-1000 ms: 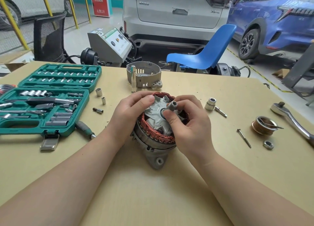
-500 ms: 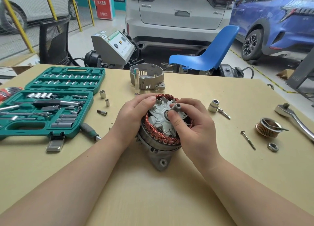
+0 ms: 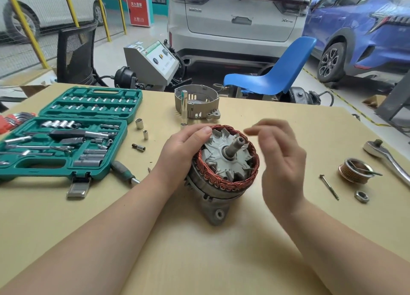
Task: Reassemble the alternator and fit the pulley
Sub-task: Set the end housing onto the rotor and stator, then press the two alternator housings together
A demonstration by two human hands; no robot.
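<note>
The half-built alternator (image 3: 224,181) stands in the middle of the table, copper stator windings around a grey rotor fan, its shaft (image 3: 235,145) pointing up and bare. My left hand (image 3: 180,149) grips its left side, thumb on the winding rim. To the right of it my right hand (image 3: 280,159) hovers off the part, fingers loosely bent, holding nothing. The grey front housing (image 3: 197,104) sits behind the alternator. The ribbed pulley (image 3: 355,171) lies at the right, with its nut (image 3: 361,196) and a long bolt (image 3: 329,187) nearby.
An open green socket case (image 3: 66,134) fills the left of the table; a screwdriver (image 3: 124,172) and loose sockets (image 3: 139,123) lie beside it. A ratchet handle (image 3: 390,161) lies at the right edge. A blue chair (image 3: 273,77) and parked cars stand behind the table.
My right hand has let go of the rotor shaft and moved away to the right, leaving the shaft uncovered. My left hand keeps its hold on the alternator.
</note>
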